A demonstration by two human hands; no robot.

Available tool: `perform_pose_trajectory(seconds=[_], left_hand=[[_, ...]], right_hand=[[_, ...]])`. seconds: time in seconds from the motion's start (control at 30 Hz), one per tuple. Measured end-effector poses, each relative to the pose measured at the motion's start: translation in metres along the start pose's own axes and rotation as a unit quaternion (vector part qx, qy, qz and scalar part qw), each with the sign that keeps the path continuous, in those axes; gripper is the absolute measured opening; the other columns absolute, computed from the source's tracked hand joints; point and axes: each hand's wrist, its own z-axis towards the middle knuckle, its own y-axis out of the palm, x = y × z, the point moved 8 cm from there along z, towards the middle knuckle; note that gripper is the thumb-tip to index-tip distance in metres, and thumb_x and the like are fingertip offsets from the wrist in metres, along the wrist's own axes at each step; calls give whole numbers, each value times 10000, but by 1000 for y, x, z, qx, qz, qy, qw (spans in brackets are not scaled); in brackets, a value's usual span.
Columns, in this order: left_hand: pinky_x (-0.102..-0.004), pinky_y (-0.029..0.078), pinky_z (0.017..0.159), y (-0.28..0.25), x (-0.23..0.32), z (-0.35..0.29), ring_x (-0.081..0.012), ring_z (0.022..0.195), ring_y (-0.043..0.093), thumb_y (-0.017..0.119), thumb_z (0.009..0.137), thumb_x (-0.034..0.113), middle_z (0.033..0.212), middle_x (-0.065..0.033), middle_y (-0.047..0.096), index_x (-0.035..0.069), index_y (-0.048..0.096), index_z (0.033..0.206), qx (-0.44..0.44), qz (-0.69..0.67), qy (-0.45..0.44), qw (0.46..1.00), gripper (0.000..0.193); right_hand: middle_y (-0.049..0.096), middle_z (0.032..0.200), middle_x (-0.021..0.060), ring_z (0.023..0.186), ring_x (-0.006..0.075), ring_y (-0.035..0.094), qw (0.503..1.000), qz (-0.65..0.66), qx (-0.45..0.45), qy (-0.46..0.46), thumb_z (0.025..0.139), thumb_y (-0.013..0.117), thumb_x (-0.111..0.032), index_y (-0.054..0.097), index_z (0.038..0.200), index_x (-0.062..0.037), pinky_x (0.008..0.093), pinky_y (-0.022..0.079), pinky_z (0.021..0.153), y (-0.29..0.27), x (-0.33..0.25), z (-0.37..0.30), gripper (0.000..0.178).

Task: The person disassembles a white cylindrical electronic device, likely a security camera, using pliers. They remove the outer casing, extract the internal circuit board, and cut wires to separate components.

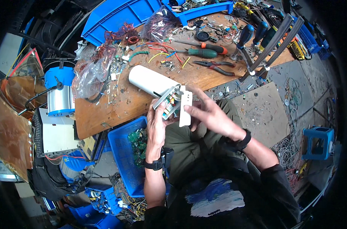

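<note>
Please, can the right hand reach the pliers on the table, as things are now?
Probably yes: the pliers lie on the table ahead of the right hand, and nothing seems to block the way. However, this hand holds a white plastic piece, so it would likely need to let go first.

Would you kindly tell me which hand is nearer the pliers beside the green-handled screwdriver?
The right hand: it is below the pliers in the picture; the left hand is farther off, below and to their left.
</note>
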Motion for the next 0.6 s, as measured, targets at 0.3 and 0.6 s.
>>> perform_pose_trajectory(seconds=[0.3,0.6], left_hand=[[-360,504,1034,1,-2,0,-202,1214,610,495,1066,214,1290,-112,632,21,540,1334,-22,-48,42,998,333],[-411,495,1052,-11,-16,-3,-230,1233,597,402,1100,268,1367,-145,596,-14,495,1418,-25,-79,48,995,435]], right_hand=[[645,1147,231,1004,386,681,919,-308,110,-221,879,745,-126,385,1509,-77,452,564,812,26,-13,-26,726],[560,1041,173,916,358,630,842,-449,110,-278,810,748,-85,343,1567,-114,442,562,721,50,-14,-36,859]])
